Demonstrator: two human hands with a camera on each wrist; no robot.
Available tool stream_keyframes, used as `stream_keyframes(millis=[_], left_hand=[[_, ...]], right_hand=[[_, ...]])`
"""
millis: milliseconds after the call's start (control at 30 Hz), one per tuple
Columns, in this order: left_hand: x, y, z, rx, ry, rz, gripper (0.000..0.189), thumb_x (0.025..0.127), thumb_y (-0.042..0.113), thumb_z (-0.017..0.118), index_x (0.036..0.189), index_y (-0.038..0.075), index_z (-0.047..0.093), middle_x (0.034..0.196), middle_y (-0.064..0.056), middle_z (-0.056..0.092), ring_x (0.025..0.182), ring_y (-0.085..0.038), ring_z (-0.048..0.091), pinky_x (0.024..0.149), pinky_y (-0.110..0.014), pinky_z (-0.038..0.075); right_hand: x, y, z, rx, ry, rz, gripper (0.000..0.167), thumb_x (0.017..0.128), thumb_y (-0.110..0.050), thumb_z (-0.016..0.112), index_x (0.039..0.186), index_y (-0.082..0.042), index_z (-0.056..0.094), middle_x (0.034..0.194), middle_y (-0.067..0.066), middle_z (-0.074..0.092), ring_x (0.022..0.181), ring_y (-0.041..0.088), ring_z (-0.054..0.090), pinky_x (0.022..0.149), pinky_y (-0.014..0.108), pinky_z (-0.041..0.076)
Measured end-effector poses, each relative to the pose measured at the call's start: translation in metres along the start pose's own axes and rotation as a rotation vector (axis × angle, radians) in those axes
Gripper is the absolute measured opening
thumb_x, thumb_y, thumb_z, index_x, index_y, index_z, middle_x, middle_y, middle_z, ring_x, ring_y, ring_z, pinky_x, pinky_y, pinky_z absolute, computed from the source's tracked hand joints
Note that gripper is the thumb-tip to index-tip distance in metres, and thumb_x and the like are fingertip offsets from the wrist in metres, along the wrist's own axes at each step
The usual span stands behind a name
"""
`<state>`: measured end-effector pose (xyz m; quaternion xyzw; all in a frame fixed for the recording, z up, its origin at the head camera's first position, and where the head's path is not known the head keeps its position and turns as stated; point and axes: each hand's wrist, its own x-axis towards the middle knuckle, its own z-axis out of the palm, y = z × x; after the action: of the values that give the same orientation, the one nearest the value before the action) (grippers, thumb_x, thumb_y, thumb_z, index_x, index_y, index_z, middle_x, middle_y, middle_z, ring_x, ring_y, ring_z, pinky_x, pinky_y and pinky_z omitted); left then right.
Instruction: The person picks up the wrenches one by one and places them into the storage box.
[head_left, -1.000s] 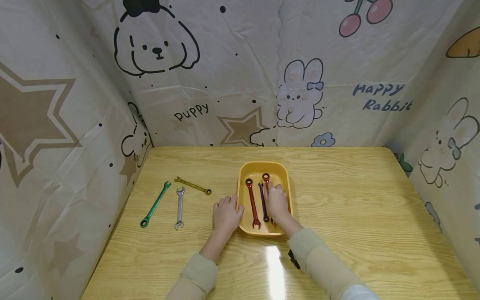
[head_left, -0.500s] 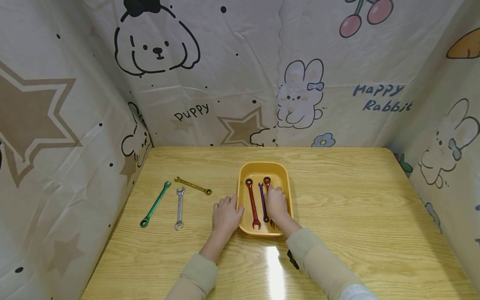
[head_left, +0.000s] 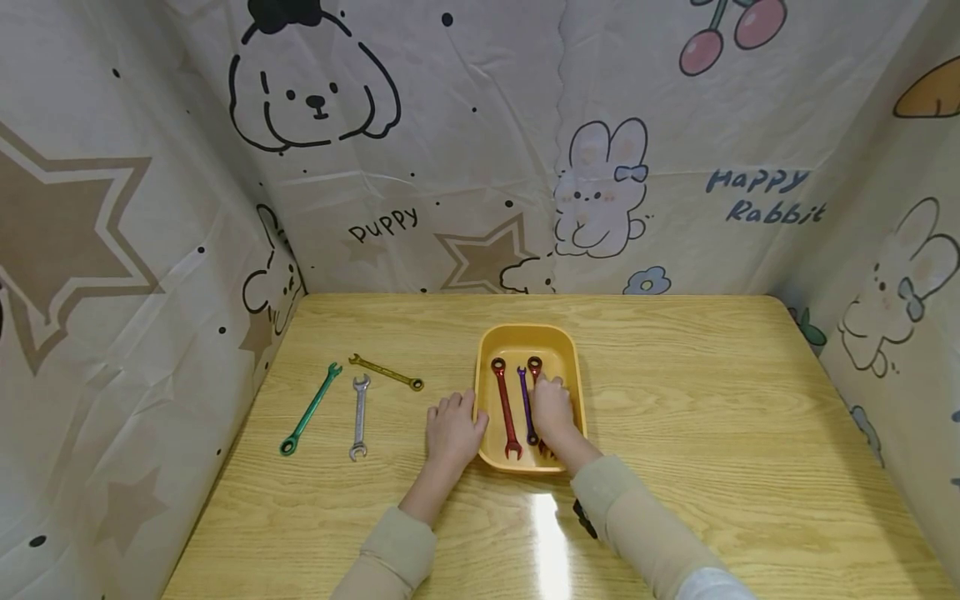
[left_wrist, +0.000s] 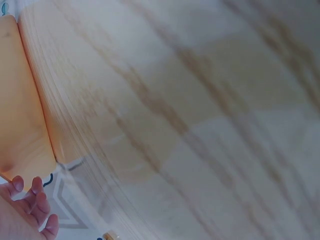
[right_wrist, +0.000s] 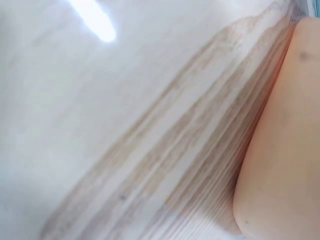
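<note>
- Right red wrench (head_left: 535, 365) is slightly closer to the near edge of the tray (head_left: 510, 333) than a second ago.
- It's in the tray's right half; right hand (head_left: 553, 408) seems to pinch its shank, fingertips hidden.
- Left hand (head_left: 452, 427), fingers relaxed, sits at the tray's left edge.
- I'd keep it flat, parallel to the purple wrench (head_left: 527, 404), no nudging.

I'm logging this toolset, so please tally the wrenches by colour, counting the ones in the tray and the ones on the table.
Red wrenches: 2, one partly hidden by the right hand
Purple wrench: 1
Green wrench: 1
Silver wrench: 1
Yellow wrench: 1
Total in view: 6
</note>
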<state>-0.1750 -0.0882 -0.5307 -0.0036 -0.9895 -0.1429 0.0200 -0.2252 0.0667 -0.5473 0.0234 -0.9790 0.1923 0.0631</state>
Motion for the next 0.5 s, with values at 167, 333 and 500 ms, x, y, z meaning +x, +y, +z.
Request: stream_keyframes(millis=[167, 333, 500], left_hand=[[-0.0001, 0.0000, 0.0001, -0.008, -0.006, -0.003, 0.041, 0.091, 0.034, 0.046, 0.125, 0.011, 0.051, 0.109, -0.010, 0.057, 0.100, -0.028, 0.051, 0.087, -0.044, 0.035], [0.0001, -0.0003, 0.0009, -0.010, 0.002, -0.002, 0.041, 0.091, 0.034, 0.047, 0.124, 0.011, 0.052, 0.109, -0.010, 0.058, 0.100, -0.028, 0.051, 0.086, -0.044, 0.035], [0.0006, -0.0003, 0.0016, -0.010, 0.004, -0.002, 0.039, 0.091, 0.033, 0.047, 0.123, 0.011, 0.052, 0.108, -0.010, 0.058, 0.099, -0.028, 0.051, 0.085, -0.044, 0.035]], right_hand=[[0.0000, 0.0007, -0.0001, -0.012, -0.018, 0.001, 0.032, 0.087, -0.015, 0.061, 0.108, 0.009, 0.059, 0.084, 0.028, 0.056, 0.068, 0.039, 0.061, 0.055, 0.040, 0.052], [0.0003, 0.0013, 0.0006, -0.027, -0.021, -0.005, 0.034, 0.087, -0.016, 0.061, 0.110, 0.009, 0.059, 0.083, 0.028, 0.057, 0.069, 0.039, 0.061, 0.056, 0.041, 0.052], [0.0004, 0.0022, 0.0011, -0.043, -0.009, -0.022, 0.034, 0.087, -0.016, 0.061, 0.110, 0.010, 0.059, 0.081, 0.027, 0.057, 0.069, 0.038, 0.061, 0.056, 0.041, 0.052]])
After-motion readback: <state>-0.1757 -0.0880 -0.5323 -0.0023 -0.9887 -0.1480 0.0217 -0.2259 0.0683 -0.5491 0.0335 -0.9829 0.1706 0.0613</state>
